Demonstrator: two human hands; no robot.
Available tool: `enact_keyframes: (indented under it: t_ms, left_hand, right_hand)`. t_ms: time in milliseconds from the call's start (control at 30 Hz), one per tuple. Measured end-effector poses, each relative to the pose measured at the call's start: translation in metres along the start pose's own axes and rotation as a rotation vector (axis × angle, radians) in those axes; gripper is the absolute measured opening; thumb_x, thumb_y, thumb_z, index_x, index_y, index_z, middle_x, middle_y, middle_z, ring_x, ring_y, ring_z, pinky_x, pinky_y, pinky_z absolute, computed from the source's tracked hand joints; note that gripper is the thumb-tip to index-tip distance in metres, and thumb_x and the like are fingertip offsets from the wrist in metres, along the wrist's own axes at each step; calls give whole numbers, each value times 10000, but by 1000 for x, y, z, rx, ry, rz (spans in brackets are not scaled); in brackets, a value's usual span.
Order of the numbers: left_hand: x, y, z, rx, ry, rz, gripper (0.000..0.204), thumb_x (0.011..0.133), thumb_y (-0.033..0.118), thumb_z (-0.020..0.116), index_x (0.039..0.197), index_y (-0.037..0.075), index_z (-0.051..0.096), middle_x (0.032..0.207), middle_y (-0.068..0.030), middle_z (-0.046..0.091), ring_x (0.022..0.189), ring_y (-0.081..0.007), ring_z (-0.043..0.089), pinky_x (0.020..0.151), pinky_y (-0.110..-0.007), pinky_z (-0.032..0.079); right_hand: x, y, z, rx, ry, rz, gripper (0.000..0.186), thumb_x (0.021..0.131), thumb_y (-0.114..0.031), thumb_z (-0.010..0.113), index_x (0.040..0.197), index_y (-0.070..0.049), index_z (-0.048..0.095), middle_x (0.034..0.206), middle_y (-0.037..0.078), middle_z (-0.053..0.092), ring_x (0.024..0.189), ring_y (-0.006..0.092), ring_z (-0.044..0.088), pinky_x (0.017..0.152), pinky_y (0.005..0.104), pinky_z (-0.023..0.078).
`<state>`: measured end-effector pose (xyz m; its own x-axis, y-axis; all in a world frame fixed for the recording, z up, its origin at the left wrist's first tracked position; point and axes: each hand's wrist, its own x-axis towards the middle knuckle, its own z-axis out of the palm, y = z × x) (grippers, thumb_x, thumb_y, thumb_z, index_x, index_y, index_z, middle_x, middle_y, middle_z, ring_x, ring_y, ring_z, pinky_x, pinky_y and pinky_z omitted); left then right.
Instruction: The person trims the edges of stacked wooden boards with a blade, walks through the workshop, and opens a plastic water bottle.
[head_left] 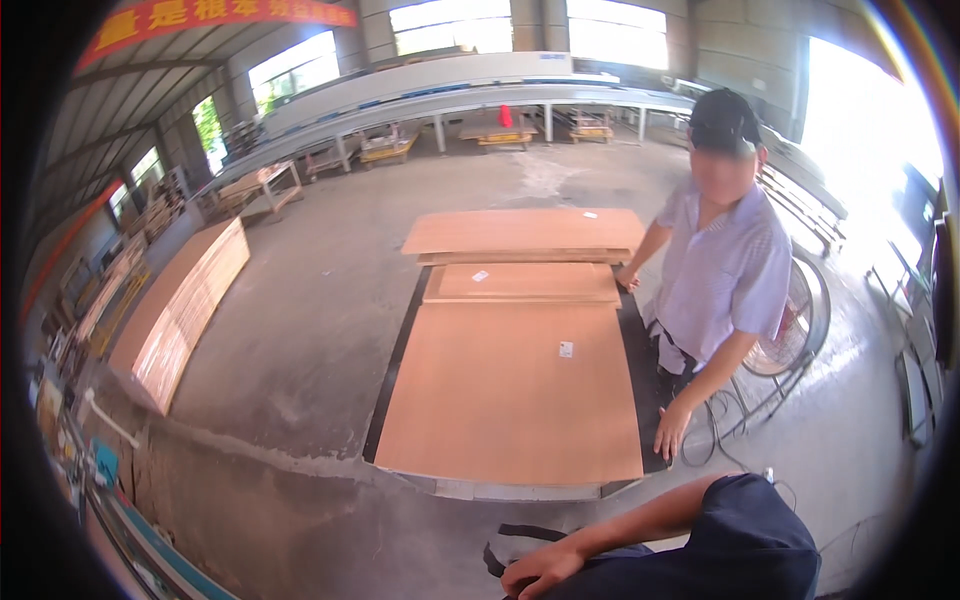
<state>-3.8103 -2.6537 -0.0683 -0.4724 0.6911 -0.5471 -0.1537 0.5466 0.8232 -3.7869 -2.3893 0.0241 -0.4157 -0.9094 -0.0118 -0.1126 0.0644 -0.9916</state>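
My right hand [545,572] is low in the picture, its forearm coming in from the right out of a dark blue sleeve. Its fingers bend downward, and the lower edge cuts off their tips, so whether it holds anything is hidden. A black strap [530,531] loops beside it. My left hand is out of the picture. In front of me lies a large wood-coloured panel [510,390] with a small white label [566,349]. Narrower panels [540,280] lie on its far part, and another wood-coloured panel [520,230] is beyond them.
Across the panels' right side stands a person [725,250] in a light shirt and dark cap, one hand by the near right corner. Behind them is a round floor fan [795,320]. A long panel stack [185,310] stands left. A long machine table [460,95] runs along the back.
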Motion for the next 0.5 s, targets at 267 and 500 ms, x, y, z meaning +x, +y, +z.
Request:
enact_keyframes:
  t_ms: [267, 500]
  left_hand:
    - [11, 2, -26, 101, -82, -15, 297, 752, 179, 639, 1016, 46, 670, 894, -150, 688, 786, -266, 637, 726, -395, 494]
    - [-2, -53, -59, 79, -31, -93, 297, 746, 172, 644, 1017, 51, 671, 887, -147, 690, 776, -261, 638, 721, -392, 495]
  right_hand:
    - [-16, -5, -17, 228, 71, 99, 297, 904, -294, 556, 879, 1, 530, 767, 61, 515, 767, 148, 489, 677, 316, 390]
    - [66, 47, -5, 418, 20, 139, 445, 929, -375, 527, 1139, 12, 590, 1135, 156, 606, 1083, 256, 540, 934, 378, 397]
